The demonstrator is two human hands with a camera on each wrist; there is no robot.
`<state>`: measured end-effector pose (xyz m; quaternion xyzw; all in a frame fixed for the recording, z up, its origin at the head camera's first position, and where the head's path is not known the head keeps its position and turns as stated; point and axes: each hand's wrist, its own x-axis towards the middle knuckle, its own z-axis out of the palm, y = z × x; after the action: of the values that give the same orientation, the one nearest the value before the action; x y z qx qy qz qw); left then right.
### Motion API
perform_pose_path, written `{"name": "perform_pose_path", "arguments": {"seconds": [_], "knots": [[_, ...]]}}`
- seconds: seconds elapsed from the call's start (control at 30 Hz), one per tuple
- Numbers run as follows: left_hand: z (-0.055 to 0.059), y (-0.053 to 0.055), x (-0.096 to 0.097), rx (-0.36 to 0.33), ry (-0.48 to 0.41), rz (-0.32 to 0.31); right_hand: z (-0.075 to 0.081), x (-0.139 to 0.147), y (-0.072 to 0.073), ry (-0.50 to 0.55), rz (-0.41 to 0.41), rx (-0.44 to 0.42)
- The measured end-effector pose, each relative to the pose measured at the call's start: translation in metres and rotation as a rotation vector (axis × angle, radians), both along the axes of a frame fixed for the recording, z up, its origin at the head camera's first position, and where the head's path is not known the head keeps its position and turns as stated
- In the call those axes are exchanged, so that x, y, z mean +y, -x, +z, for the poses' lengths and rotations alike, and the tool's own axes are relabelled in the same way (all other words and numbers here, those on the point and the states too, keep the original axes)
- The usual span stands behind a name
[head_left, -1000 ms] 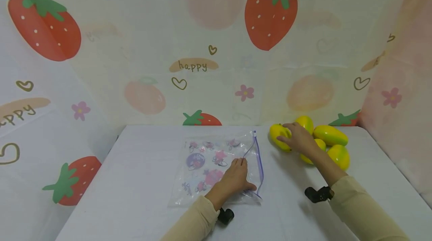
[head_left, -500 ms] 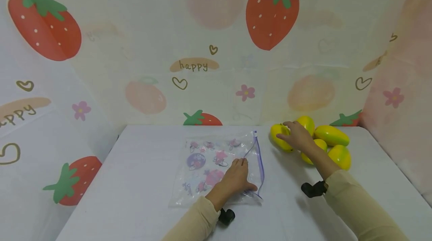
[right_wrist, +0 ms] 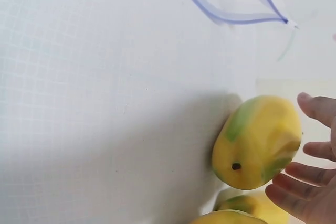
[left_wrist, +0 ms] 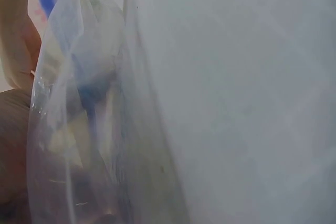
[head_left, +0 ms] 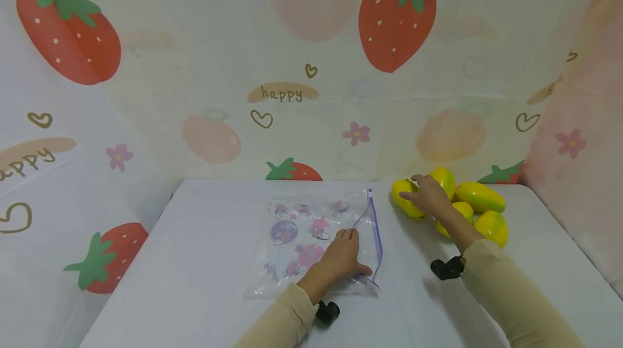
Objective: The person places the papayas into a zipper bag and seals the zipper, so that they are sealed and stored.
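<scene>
My left hand (head_left: 339,256) rests on a clear zip bag (head_left: 287,258) with pink and purple prints, thumb and fingers spread apart near its purple-edged mouth. In the left wrist view the bag's raised plastic (left_wrist: 79,129) hides much of what that hand does. My right hand (head_left: 430,196) is over the leftmost yellow-green mango (head_left: 402,192), its fingers spread. The right wrist view shows those fingers beside the mango (right_wrist: 257,142), not curled round it; whether a fingertip touches it I cannot tell.
Several more mangoes lie close around the right hand, one (head_left: 481,196) toward the back and one (head_left: 491,228) nearer the front. A white table (head_left: 194,261) carries everything. A printed cloth wall (head_left: 219,66) stands behind and at both sides.
The right wrist and forearm have shifted slightly left and up, while the hand stays over the same mango. The left hand and bag hold still. The head view drifts a little.
</scene>
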<state>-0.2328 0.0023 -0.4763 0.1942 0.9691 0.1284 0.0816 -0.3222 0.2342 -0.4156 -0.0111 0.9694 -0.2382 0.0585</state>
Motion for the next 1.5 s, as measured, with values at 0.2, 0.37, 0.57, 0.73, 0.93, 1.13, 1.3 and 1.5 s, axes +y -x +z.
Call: {"name": "perform_pose_path", "arguments": {"seconds": [0.2, 0.37, 0.57, 0.73, 0.93, 1.13, 1.3, 1.5], "knots": [[0.0, 0.001, 0.0, -0.003, 0.005, -0.001, 0.0, -0.001, 0.004, 0.011, -0.023, -0.046], [-0.002, 0.001, 0.0, 0.001, 0.001, 0.003, -0.001, -0.001, 0.006, 0.015, -0.014, -0.045], [-0.002, 0.0, 0.001, 0.007, -0.001, 0.001, -0.005, 0.0, 0.007, 0.018, -0.016, -0.047], [-0.002, 0.0, 0.002, 0.001, -0.002, 0.009, -0.009, 0.001, 0.008, 0.025, -0.028, -0.055], [-0.003, 0.001, 0.002, -0.002, 0.002, 0.012, -0.01, 0.001, 0.01, 0.013, -0.026, -0.054], [-0.003, 0.002, 0.002, -0.02, 0.005, 0.017, -0.01, 0.001, 0.011, 0.006, -0.03, -0.048], [-0.003, 0.002, 0.002, -0.017, 0.003, 0.019, -0.01, 0.002, 0.01, 0.012, -0.024, -0.044], [-0.002, 0.001, 0.002, -0.011, 0.008, 0.017, -0.013, 0.003, 0.009, 0.025, -0.019, -0.047]]}}
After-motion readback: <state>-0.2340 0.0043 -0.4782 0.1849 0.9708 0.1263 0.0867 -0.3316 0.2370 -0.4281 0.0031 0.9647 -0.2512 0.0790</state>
